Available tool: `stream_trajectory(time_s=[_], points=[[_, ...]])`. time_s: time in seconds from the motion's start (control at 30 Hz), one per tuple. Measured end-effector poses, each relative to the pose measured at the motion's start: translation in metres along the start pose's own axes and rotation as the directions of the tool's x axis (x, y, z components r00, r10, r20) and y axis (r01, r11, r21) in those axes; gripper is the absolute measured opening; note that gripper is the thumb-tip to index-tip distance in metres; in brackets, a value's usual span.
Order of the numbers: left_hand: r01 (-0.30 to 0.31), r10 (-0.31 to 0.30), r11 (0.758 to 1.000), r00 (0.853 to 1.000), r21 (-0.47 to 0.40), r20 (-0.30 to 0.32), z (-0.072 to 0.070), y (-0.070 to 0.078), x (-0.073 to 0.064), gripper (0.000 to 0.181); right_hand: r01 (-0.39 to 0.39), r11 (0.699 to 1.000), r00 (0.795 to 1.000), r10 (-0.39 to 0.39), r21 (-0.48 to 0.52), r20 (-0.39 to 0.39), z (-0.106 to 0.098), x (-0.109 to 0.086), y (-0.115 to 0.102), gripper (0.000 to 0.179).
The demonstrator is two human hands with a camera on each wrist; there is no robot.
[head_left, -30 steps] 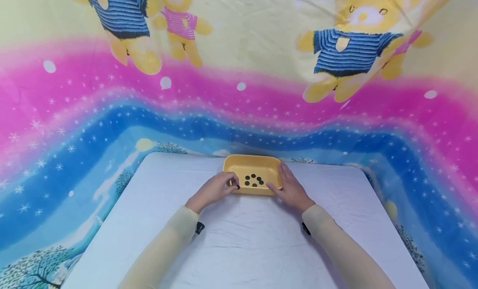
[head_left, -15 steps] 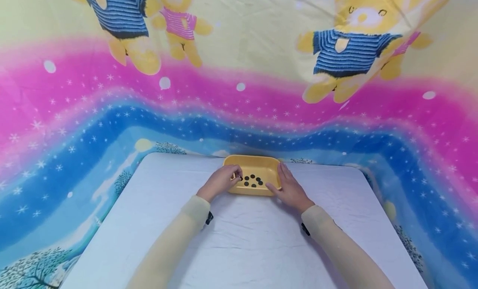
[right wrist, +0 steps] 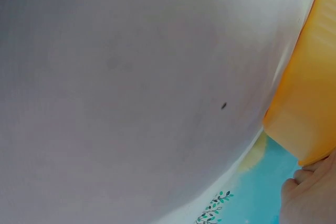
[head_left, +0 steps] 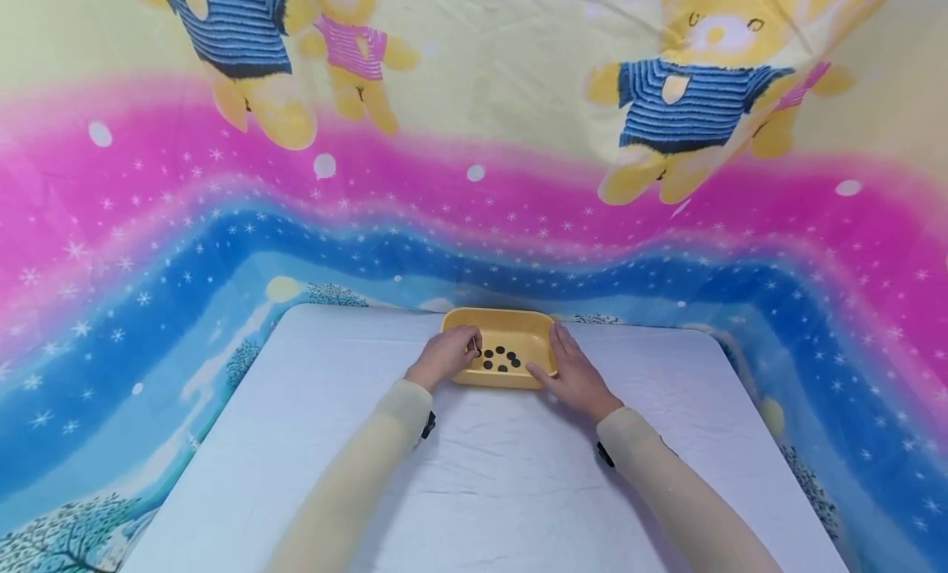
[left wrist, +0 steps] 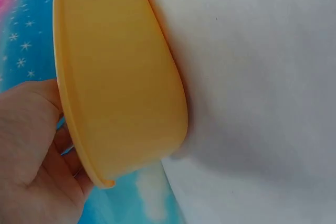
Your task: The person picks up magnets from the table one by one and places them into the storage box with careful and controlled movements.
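A shallow yellow plastic tub stands at the far side of the table, with several small dark round discs on its floor. My left hand reaches over the tub's left end and pinches a dark disc between thumb and fingers, low inside it. At the right end, my right hand rests against the tub, its fingers straight along the side and the thumb on the front rim. In the left wrist view the tub wall hides the left fingertips and the discs.
A white cloth covers the table under both forearms. Right behind the tub hangs a printed curtain with bears and snowflakes. In the right wrist view a small dark speck shows on the white cloth.
My left hand has moved from the tub's front left rim rightward and inward, carrying the pinched disc down inside the tub. The right hand and the tub stay in place.
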State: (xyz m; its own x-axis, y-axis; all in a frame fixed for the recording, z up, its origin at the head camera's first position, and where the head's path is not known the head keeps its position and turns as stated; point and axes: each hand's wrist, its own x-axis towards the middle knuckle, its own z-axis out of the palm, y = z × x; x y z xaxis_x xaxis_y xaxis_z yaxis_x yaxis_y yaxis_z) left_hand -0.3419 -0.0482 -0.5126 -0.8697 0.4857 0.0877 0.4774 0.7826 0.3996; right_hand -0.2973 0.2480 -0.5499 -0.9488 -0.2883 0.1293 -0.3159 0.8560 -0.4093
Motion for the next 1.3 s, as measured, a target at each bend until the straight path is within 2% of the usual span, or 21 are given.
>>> stream_trajectory(time_s=[0.2,0.47,1.1,1.3], points=[[0.018,-0.018,1.000,1.000,-0.007,0.017,0.004,0.000,0.006,0.004,-0.004,1.000,1.000,0.004,0.001,0.000,0.000,0.000,0.000,0.107],[0.067,-0.070,0.996,0.996,0.050,0.050,0.006,0.002,0.013,0.006,-0.008,1.000,1.000,0.008,-0.008,-0.005,0.002,0.002,0.001,0.108],[0.187,-0.200,0.974,0.975,0.128,0.098,0.015,0.006,0.021,0.009,-0.009,1.000,1.000,0.009,0.006,-0.001,0.001,0.001,0.000,0.109],[0.195,-0.212,0.969,0.971,0.150,0.107,0.012,0.011,0.021,0.007,-0.007,1.000,1.000,0.007,0.000,0.001,0.000,0.001,0.000,0.109]])
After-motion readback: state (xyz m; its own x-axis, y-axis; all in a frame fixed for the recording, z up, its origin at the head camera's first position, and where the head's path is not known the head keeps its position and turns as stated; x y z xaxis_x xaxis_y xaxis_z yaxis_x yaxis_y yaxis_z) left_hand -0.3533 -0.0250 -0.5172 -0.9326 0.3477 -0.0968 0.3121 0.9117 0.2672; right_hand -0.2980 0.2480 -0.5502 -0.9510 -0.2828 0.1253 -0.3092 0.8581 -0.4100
